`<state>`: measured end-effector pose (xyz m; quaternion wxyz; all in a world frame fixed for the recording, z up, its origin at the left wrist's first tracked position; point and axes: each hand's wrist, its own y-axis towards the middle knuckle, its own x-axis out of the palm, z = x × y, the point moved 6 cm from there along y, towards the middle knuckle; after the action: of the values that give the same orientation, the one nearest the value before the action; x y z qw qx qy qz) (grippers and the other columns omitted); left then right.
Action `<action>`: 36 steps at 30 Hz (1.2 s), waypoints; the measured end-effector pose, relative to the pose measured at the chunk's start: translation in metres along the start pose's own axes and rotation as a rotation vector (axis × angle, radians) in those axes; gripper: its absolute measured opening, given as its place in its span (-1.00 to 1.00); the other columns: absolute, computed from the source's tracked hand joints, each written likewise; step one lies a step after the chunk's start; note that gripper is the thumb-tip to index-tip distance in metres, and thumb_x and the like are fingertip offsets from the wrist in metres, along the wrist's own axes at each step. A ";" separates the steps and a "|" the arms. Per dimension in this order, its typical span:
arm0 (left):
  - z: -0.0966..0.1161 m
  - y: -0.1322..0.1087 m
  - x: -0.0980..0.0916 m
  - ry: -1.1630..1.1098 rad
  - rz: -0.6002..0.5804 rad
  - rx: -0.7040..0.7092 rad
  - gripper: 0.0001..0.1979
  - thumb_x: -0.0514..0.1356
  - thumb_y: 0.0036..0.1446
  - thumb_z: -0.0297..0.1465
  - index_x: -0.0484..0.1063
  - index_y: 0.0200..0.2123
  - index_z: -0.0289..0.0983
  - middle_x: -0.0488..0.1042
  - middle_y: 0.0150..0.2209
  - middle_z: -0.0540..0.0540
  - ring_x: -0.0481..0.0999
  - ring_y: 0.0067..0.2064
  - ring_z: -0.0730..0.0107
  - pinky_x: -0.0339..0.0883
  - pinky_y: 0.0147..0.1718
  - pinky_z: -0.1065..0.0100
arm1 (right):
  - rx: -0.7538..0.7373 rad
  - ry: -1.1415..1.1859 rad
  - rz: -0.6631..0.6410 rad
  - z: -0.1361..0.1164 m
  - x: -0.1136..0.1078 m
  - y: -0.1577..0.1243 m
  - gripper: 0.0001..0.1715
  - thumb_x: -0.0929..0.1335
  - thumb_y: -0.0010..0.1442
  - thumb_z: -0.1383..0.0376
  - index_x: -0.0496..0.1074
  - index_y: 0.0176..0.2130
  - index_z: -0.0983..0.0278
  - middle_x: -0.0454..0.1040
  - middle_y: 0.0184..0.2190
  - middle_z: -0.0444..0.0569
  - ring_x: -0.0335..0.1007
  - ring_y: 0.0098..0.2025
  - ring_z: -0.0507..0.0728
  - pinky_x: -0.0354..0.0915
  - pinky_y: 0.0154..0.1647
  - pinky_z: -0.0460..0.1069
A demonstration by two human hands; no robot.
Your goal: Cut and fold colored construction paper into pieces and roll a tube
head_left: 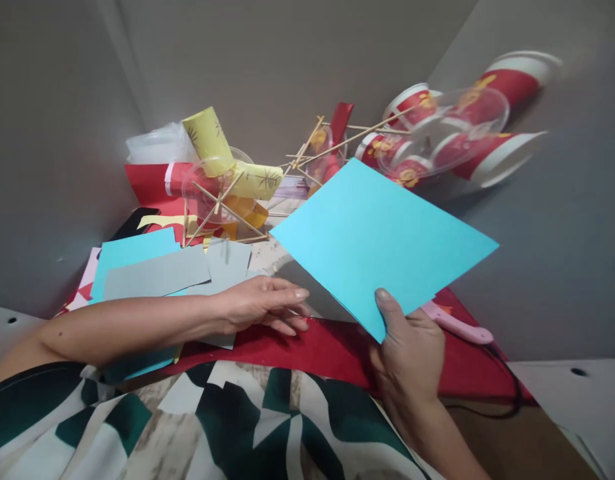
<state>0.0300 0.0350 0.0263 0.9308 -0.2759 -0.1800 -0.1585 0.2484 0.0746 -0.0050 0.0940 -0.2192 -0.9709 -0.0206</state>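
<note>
Pinched by one corner under the thumb of my right hand (412,347) is a blue paper sheet (382,247), held up and tilted over the table. A second edge shows along its lower left side, so it may be more than one layer. My left hand (267,303) is empty, its fingers loosely apart, a little left of the sheet and not touching it. Beneath and beyond my left forearm lie grey paper pieces (157,273) and more blue paper (137,250).
Behind stands a stick frame (220,203) with yellow paper tubes (207,140) and a clear plastic disc. At the right, red-and-white paper cups (507,160) surround another clear disc. A pink corded tool (457,323) rests on the red cloth (327,347). Grey walls close in both sides.
</note>
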 end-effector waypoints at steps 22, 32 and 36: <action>0.040 0.038 0.014 0.155 0.182 0.318 -0.80 0.30 0.07 -0.31 0.46 -0.47 -0.33 0.50 -0.56 -0.06 0.46 -0.54 0.39 0.41 -0.51 0.36 | 0.397 0.286 -0.487 0.006 0.048 -0.021 -0.52 0.59 -0.17 0.11 0.43 -0.32 0.25 0.46 -0.56 -0.23 0.21 -0.73 -0.03 0.20 -0.82 -0.10; 0.033 0.047 -0.004 0.313 0.323 0.453 -0.81 0.22 0.19 -0.23 0.52 -0.31 -0.24 0.51 -0.55 -0.05 0.58 -0.28 0.17 0.46 -0.27 0.28 | 0.481 0.111 -0.659 0.030 0.049 -0.026 -0.57 0.54 0.00 0.02 0.40 -0.46 0.27 0.40 -0.71 -0.19 0.29 -0.72 0.02 0.29 -0.68 -0.08; 0.033 0.047 -0.006 0.324 0.291 0.504 -0.81 0.19 0.21 -0.27 0.52 -0.30 -0.25 0.59 -0.38 -0.08 0.57 -0.29 0.23 0.48 -0.25 0.28 | 0.496 0.045 -0.738 0.037 0.049 -0.030 -0.51 0.49 0.09 -0.02 0.38 -0.56 0.27 0.37 -0.75 -0.14 0.30 -0.69 0.02 0.30 -0.62 -0.09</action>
<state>0.0345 0.0926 0.0285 0.9991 -0.0313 -0.0220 -0.0162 0.1861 0.0711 -0.0321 0.1512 0.1718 -0.9574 0.1760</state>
